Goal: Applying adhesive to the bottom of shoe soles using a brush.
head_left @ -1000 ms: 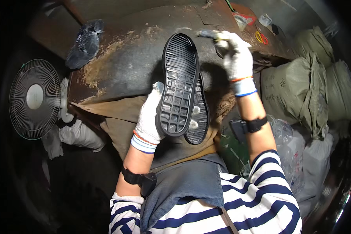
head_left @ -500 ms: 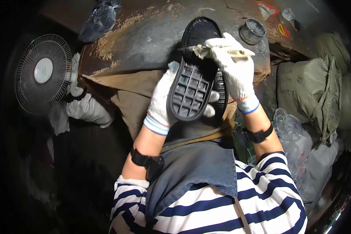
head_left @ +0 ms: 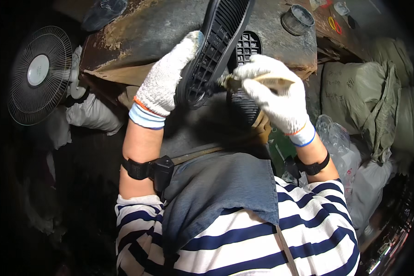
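Observation:
My left hand (head_left: 165, 78), in a white knit glove, grips a black shoe sole (head_left: 218, 46) by its left edge and holds it raised and tilted, its gridded hollow side facing me. In my gloved right hand (head_left: 276, 89) is a brush with a pale handle (head_left: 278, 81). Its bristles point left, close to the heel end of the held sole; whether they touch it I cannot tell. Beneath and to the right, a second black shoe sole (head_left: 247, 46) lies at the front of the workbench, partly hidden by my right hand.
The worn workbench (head_left: 156, 37) has a cloth draped at its front edge. A round dark pot (head_left: 297, 20) and yellow-handled scissors (head_left: 335, 24) stand to the right. A fan (head_left: 38, 70) is at left. Stuffed green sacks (head_left: 354, 92) and plastic bags (head_left: 336, 138) crowd the right.
My left hand has tilted the sole and shifted it up, uncovering more of the second sole. The brush has moved down from the sole's middle toward its heel end.

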{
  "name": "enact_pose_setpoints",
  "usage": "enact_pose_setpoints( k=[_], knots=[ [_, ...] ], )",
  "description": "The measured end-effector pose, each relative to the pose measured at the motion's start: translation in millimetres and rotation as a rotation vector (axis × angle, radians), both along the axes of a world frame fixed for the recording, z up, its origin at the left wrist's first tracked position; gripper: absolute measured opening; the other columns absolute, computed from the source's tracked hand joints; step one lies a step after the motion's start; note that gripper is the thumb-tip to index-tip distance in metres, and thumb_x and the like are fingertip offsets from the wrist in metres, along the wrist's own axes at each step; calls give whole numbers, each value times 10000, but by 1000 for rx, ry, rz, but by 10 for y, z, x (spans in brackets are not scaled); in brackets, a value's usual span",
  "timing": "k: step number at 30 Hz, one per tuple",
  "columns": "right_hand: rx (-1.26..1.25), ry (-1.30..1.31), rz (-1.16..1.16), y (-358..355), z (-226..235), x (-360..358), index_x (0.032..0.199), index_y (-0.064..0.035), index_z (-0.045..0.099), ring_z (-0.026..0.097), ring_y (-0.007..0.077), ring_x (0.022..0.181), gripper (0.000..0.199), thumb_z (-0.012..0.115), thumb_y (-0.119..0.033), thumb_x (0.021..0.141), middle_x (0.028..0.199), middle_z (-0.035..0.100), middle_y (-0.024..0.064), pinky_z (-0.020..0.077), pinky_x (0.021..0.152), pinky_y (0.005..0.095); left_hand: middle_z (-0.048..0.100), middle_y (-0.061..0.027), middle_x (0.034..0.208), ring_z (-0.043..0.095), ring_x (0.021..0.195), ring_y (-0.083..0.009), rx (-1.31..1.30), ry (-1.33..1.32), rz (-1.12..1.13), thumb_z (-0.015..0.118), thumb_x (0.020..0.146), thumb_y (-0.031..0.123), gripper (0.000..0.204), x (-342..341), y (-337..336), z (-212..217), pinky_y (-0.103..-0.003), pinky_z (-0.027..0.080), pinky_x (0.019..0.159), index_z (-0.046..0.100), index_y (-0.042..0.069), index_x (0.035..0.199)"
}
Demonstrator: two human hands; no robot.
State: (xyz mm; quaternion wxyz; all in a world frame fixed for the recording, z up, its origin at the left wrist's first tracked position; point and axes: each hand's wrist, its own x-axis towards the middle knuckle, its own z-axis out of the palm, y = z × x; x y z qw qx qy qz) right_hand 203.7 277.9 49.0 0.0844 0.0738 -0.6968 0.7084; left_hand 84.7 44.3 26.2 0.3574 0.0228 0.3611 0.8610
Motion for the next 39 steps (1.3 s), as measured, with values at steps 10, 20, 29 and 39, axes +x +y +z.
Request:
enact_pose_setpoints(
  k=[10, 20, 29, 39],
  knots=[
    [866, 639, -410, 880, 36, -903, 950, -141, 786, 726, 263, 802, 82, 790, -195, 889, 874, 761, 33, 579, 743, 333, 704, -189, 1230, 750, 952, -325, -207, -82, -158, 429, 1115, 454, 533, 254, 168, 176, -450, 664, 721, 516, 70, 1475],
    [1154, 740, -319, 830, 155, -1200, 950, -134, 762, 697, 280, 806, 166, 796, -195, 800, 853, 749, 53, 551, 773, 377, 576, -290, 1414, 641, 1123, -583, 233, -477, -287, 377, 1104, 510, 647, 402, 82, -62, -754, 577, 779, 429, 28, 1533],
    [535, 647, -409, 509, 50, -1303, 1054, -95, 783, 740, 174, 853, 157, 779, -136, 902, 980, 792, 51, 580, 787, 287, 496, -299, 1508, 562, 1189, -660, 498, -575, -278, 395, 1085, 530, 684, 366, 325, -303, -823, 509, 830, 408, 34, 1556],
    [160, 103, -453, 270, -496, -1135, 1082, -66, 772, 733, 112, 861, 187, 730, -176, 937, 966, 795, 49, 572, 793, 264, 416, -324, 1557, 527, 1224, -676, 522, -598, -271, 367, 1086, 557, 744, 481, 233, -463, -835, 489, 852, 333, 6, 1585]
  ],
)
